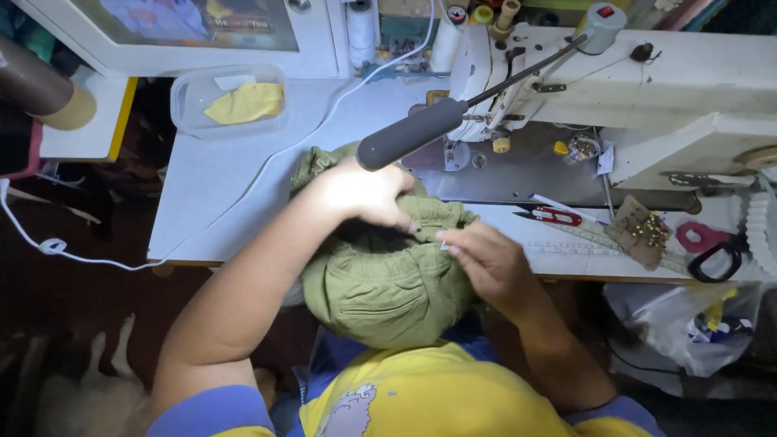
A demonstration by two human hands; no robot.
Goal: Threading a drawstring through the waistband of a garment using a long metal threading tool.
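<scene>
Olive-green garment (380, 283) bunched at table (210, 186) front edge, spilling onto lap; left hand (364, 194) clamped over its gathered top, fingers curled into the cloth; right hand (486, 259) pinches the fabric edge beside it, narrow grip; sewing machine (647, 89) behind; red snips (554, 215), pincushion (643, 231), scissors (716, 259) lie to the right; plastic tub (231, 101) with yellow cloth back-left.

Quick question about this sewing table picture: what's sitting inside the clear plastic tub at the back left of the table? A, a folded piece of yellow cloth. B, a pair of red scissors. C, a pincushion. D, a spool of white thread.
A: the clear plastic tub holds a folded piece of yellow cloth, while the small red scissors lie on the table to the right, near the ruler.
</scene>
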